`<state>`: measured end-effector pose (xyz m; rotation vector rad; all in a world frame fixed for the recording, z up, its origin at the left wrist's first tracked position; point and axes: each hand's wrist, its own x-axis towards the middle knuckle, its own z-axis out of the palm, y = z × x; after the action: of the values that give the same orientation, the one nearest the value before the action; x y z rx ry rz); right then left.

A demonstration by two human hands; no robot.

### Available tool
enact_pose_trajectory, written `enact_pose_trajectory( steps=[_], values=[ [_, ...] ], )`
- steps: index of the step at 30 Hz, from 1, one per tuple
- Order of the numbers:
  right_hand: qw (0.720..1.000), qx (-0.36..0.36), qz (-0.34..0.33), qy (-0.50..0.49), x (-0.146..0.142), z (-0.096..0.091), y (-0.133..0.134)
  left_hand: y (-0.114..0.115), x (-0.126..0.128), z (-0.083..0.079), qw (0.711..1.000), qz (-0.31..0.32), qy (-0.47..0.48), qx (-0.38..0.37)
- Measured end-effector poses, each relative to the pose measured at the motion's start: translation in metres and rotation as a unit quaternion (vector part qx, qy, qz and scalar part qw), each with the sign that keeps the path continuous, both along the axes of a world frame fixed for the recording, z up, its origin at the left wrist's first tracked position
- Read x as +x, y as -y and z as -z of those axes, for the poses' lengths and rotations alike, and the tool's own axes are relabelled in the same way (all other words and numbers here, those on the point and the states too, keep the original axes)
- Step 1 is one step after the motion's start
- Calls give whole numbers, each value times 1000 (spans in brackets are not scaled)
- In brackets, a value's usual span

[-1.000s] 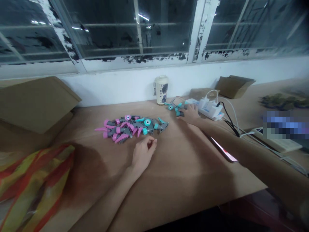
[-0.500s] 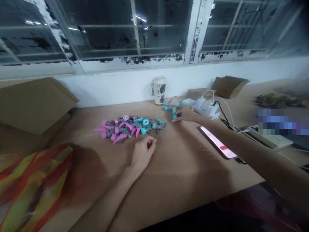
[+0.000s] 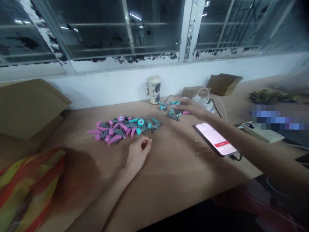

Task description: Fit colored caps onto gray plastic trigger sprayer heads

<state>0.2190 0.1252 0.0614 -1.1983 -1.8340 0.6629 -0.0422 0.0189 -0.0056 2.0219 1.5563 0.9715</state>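
A heap of pink, teal and grey plastic sprayer heads [image 3: 123,126] lies on the brown tabletop [image 3: 169,174]. My left hand [image 3: 138,153] rests on the table just in front of the heap, fingers loosely curled with nothing in them. My right hand [image 3: 190,107] reaches far across and lies blurred over a smaller cluster of sprayer heads [image 3: 172,111] near the back. Its fingers look stretched out over them; whether it grips any I cannot make out.
A paper coffee cup [image 3: 154,84] stands by the wall. A lit phone [image 3: 215,139] lies under my right forearm, beside a white power strip with cables [image 3: 207,100]. Cardboard boxes [image 3: 29,106] sit at left, another [image 3: 224,83] at back right. A striped bag [image 3: 26,187] fills the lower left.
My right hand has swept a few sprayer heads from beside the power strip leftward toward the heap. The view has shifted right. My left hand has stayed put.
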Motion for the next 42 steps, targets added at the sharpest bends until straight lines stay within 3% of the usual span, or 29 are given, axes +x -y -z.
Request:
enact_pose_trajectory(
  steps=[3,7,10,14,18,25,33,42],
  values=[
    [992,86,-41,79,-25,7,36,4,6,0,994,7,91,-53],
    [950,228,-108,182,-53,35,72,9,14,-1,967,31,232,-103],
    [942,257,-115,181,-64,60,81,10,17,-2,956,50,258,-128],
    [957,237,-115,124,-66,79,87,8,15,0,959,84,229,-145],
    [968,212,-109,79,-66,82,95,7,12,3,959,119,202,-160],
    [961,229,-106,109,-65,84,98,5,9,-3,963,147,148,-170],
    [940,286,-124,142,-63,87,98,3,7,-4,976,131,82,-152],
    [925,315,-116,180,-62,82,95,5,16,-2,981,98,76,-148]
  ],
)
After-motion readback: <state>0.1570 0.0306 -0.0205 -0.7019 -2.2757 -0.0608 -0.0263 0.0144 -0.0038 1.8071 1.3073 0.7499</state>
